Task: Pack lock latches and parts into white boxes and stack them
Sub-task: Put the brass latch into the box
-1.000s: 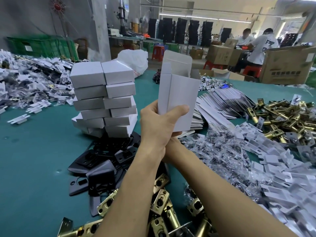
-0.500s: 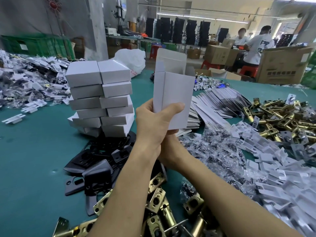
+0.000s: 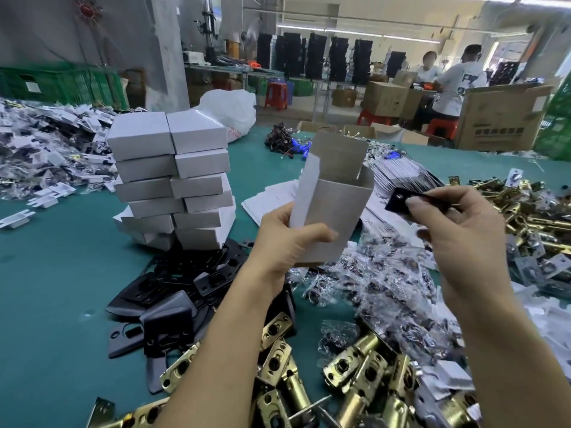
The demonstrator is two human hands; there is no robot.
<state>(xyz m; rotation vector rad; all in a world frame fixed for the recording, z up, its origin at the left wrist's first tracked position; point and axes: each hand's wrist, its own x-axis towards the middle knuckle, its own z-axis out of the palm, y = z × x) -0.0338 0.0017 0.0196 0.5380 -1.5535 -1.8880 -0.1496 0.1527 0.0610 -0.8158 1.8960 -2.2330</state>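
Your left hand [image 3: 287, 242] is closed around the lower part of an open box [image 3: 336, 217], thumb across the front wall and fingers behind it. The box stands on end, a little tilted, with its mouth upward and the flap [image 3: 338, 156] standing at the far side.

Your right hand [image 3: 457, 236] pinches a black plate [image 3: 401, 200] between thumb and fingertips. The plate is just to the right of the box, near the height of the mouth, but not touching it. Its long axis lies almost across, from left to right, while the long axis of the box goes up and down.

So the coming move depends on this. I think the plate must go left and a little up, over the right wall, and it must turn so that its free left end points down into the mouth. The right hand is the nearer one for this; the left hand only needs to keep the box steady. The risk is that the plate end catches the right wall.

The stack [image 3: 173, 180] of closed boxes stands at the left on the table [image 3: 61, 273], well apart from your hands. The brass latches [image 3: 355, 372] lie below your forearms.
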